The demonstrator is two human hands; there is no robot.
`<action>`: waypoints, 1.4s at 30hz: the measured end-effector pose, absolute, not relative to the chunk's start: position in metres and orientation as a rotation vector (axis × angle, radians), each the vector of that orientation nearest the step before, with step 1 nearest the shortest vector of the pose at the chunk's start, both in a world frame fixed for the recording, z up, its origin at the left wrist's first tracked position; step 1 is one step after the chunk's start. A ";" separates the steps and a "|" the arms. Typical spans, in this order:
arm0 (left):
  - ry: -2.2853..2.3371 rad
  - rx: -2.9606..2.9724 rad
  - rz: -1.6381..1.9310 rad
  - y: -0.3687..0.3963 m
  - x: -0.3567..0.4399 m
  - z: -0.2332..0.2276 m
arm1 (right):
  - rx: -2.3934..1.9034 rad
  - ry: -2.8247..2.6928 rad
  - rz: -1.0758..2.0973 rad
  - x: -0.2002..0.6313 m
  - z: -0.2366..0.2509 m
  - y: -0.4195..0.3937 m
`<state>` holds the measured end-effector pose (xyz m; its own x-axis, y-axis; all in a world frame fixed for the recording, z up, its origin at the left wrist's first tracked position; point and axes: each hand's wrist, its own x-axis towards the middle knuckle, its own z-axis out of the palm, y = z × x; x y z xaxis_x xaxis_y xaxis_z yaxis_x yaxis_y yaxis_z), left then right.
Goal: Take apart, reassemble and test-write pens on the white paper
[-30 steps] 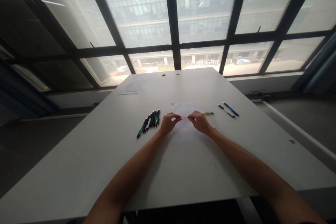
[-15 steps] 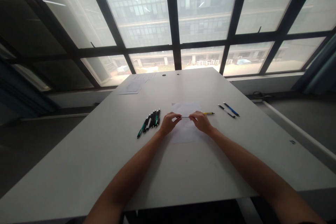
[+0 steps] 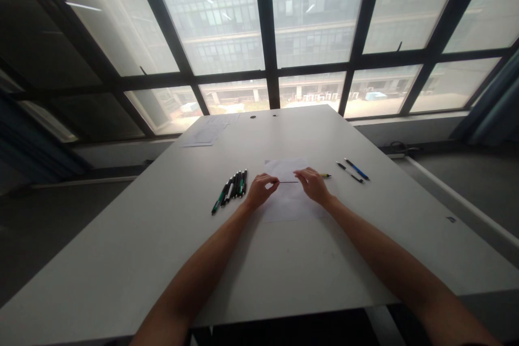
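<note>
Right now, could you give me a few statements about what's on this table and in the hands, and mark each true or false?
1. Both hands, left hand and right hand, pinch a thin dark rod between them. True.
2. The hands work above a red cloth. False: a white sheet of paper lies under them.
3. A row of pens lies left of the left hand. True.
4. The two pens on the right stand in a cup. False: they lie flat on the table.
</note>
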<state>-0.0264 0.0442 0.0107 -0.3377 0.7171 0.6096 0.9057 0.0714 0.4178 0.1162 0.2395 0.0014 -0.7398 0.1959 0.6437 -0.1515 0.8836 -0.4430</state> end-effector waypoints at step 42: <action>-2.156 -1.497 -1.130 0.042 -0.030 0.011 | -0.114 -2.348 0.609 0.113 -0.008 0.256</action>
<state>-0.0303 0.0419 0.0113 -0.4219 0.6638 0.6176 0.8856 0.1556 0.4376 0.1126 0.2559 -0.0078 -0.7525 0.2439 0.6117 -0.0844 0.8855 -0.4568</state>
